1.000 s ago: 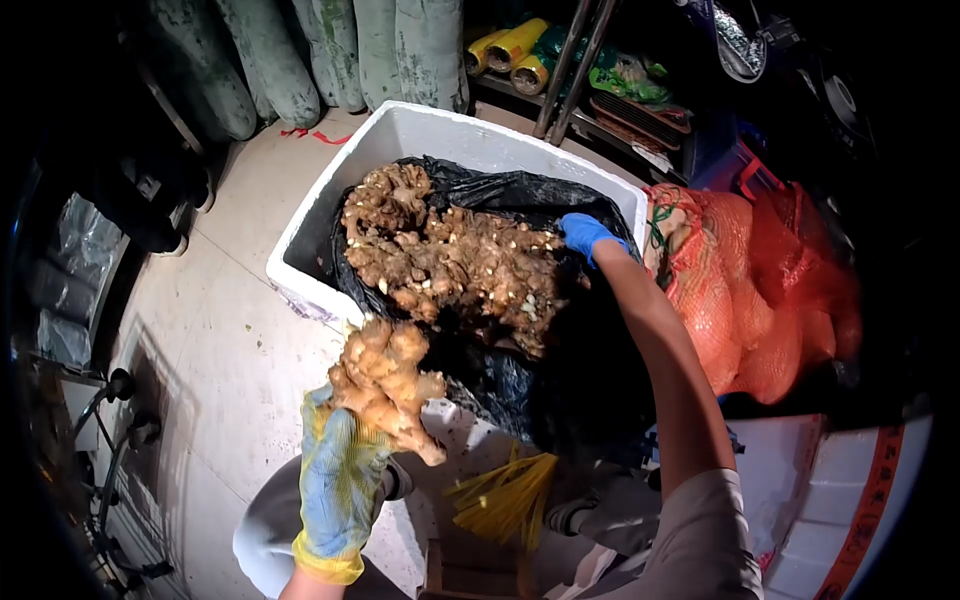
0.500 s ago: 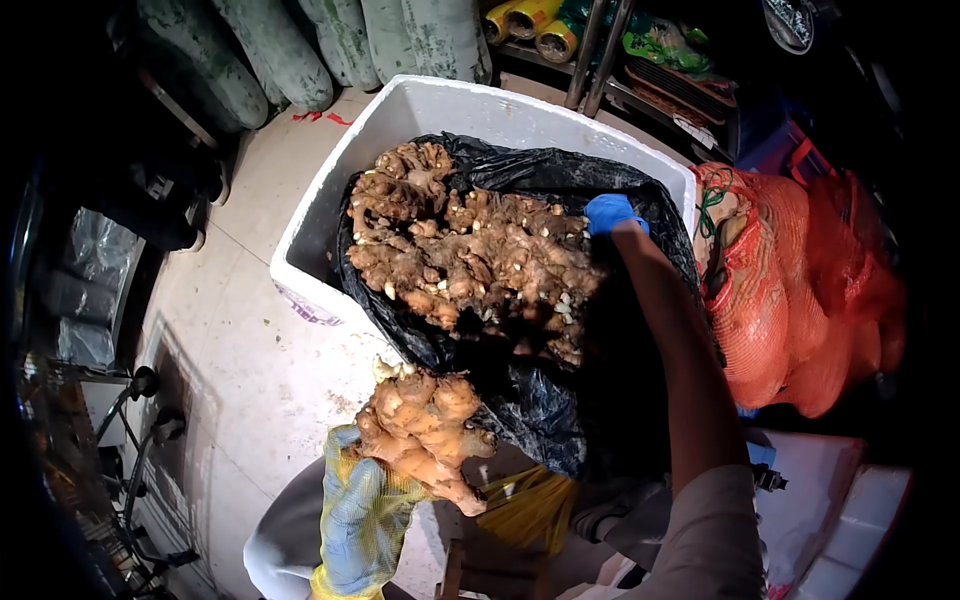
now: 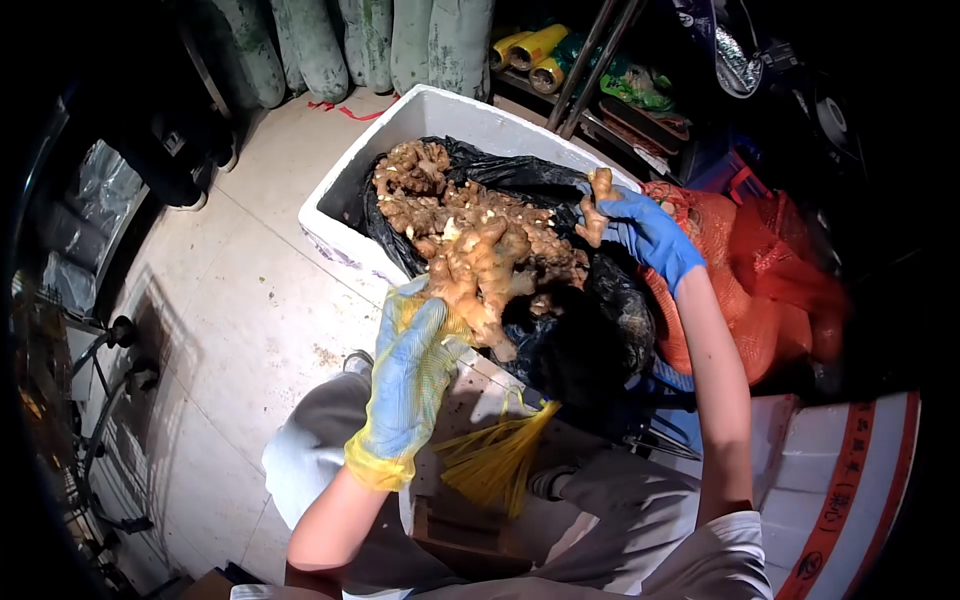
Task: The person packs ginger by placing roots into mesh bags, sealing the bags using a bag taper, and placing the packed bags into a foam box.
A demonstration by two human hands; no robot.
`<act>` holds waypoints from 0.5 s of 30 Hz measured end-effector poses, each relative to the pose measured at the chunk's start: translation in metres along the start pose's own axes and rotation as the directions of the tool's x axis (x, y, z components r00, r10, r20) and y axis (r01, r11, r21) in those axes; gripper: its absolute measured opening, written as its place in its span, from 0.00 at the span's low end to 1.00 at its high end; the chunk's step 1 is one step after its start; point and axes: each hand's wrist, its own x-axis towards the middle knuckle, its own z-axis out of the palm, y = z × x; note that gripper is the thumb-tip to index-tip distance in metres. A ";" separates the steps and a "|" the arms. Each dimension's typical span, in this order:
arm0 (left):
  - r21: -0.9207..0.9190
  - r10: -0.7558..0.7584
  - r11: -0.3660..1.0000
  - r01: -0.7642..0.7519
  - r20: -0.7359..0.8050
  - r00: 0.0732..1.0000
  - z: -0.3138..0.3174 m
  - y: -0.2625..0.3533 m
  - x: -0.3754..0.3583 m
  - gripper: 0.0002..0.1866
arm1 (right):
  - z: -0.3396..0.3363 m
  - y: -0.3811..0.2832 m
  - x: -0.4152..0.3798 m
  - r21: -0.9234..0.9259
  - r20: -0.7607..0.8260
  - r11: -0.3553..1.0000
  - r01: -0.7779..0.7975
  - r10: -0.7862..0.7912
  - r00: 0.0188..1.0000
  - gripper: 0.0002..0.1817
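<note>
The right hand [image 3: 655,236], in a blue glove, has risen out of the black liner [image 3: 515,165] and now pinches a small ginger piece [image 3: 593,210], upright near the right end of the white foam box [image 3: 335,170]; the left hand [image 3: 412,375], in yellow mesh over blue, has swung forward with the large ginger root [image 3: 478,278], its fingers closed around the near end; that root now overlaps the ginger pile [image 3: 440,205] in view, though whether they touch I cannot tell; so both hands are now loaded, each with its own ginger, the two pieces apart; the red mesh sack [image 3: 722,300] sits beside the box.
</note>
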 end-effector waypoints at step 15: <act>0.074 0.055 0.995 -0.074 0.225 0.973 0.021 -0.039 -0.012 0.17 | 0.125 0.080 -0.126 -0.513 -0.409 0.781 0.356 -0.587 0.699 0.23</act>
